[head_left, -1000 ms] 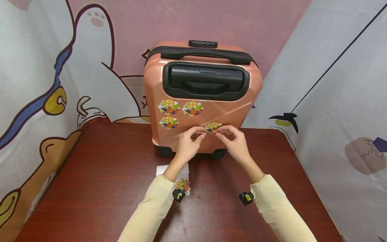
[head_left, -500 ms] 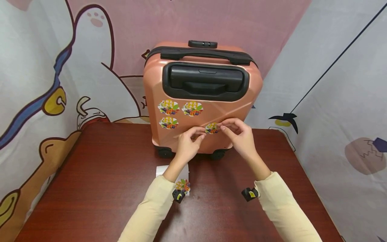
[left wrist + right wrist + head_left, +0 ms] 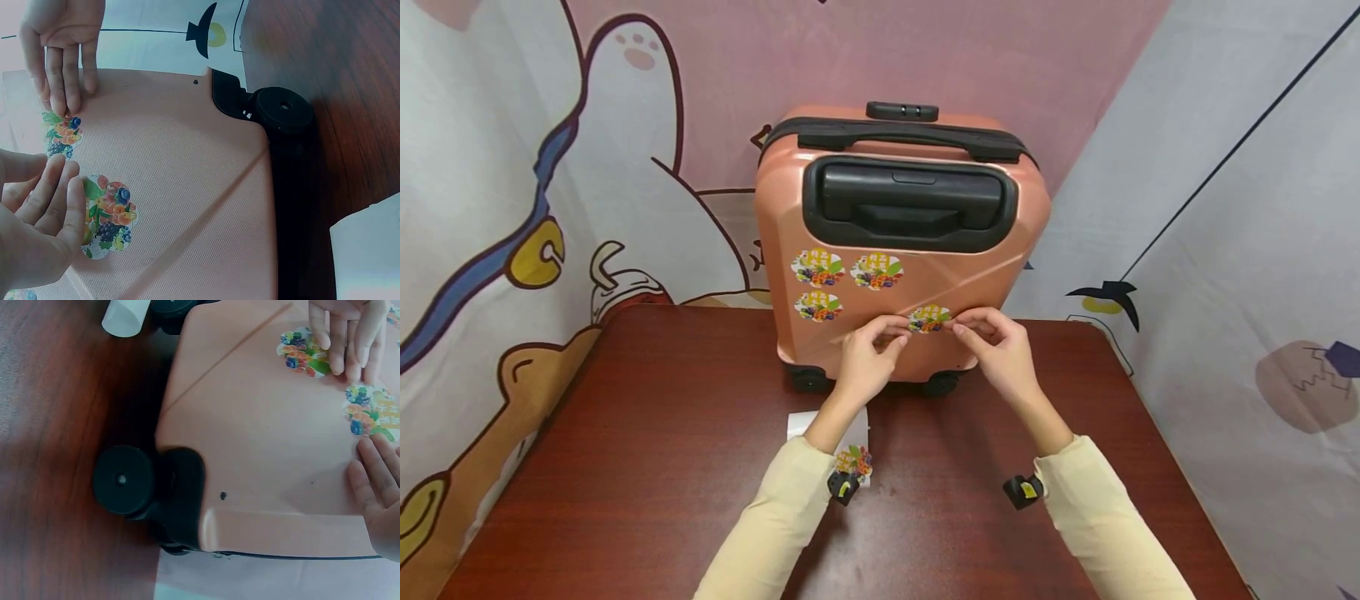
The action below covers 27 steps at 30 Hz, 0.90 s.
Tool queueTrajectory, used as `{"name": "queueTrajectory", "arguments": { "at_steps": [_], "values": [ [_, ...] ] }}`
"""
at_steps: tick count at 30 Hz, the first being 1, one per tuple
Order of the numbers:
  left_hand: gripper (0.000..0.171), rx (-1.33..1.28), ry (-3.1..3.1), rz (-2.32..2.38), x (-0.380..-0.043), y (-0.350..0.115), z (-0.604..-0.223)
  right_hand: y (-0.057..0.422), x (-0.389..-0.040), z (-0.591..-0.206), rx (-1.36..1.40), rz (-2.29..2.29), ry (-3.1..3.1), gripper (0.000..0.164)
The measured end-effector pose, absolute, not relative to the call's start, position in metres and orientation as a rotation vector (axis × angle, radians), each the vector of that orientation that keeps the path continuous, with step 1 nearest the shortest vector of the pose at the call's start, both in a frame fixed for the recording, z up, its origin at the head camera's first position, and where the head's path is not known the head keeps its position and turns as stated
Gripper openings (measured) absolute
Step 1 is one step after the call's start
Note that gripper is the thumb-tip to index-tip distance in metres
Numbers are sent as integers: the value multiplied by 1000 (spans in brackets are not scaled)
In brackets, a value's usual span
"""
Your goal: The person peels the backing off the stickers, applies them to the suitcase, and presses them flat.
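Note:
A peach suitcase (image 3: 805,333) stands on the table, its black recessed handle (image 3: 913,200) toward me. Against its lower front lies a fruit-print sticker (image 3: 929,318) between both hands. My left hand (image 3: 867,358) has its fingertips at the sticker's left edge. At the right edge, fingertips of my right hand (image 3: 1006,358) touch it, fingers nearly straight; the thumb (image 3: 355,469) stands a little apart in the right wrist view. Another fruit sticker (image 3: 111,219) sits beside the left fingers, hidden by that hand in the head view. Several matching stickers (image 3: 818,267) are on the upper left front.
Below the left wrist a white backing sheet (image 3: 801,422) lies on the dark red table (image 3: 662,467), one fruit sticker (image 3: 853,460) on it. Black wheels (image 3: 810,379) carry the suitcase. A cartoon-print cloth (image 3: 715,75) hangs behind and at the sides.
The right hand has shifted right, its fingers now farther out along the sticker's edge. The sticker shows more of its right side and looks flatter. The left hand has stayed in place.

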State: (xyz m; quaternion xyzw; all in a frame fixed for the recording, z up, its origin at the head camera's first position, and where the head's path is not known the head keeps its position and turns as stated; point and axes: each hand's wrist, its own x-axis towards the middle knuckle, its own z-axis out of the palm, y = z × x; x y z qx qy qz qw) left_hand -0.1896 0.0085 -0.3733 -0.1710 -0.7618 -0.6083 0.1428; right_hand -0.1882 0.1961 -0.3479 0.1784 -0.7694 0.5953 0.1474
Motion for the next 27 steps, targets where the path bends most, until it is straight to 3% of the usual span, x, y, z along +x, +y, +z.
{"name": "queueTrajectory", "arguments": {
  "at_steps": [27],
  "values": [
    [16,-443,-2267,-1752,-184,-17,-388,189,-169,-334,543,1708,-2245,13]
  ]
}}
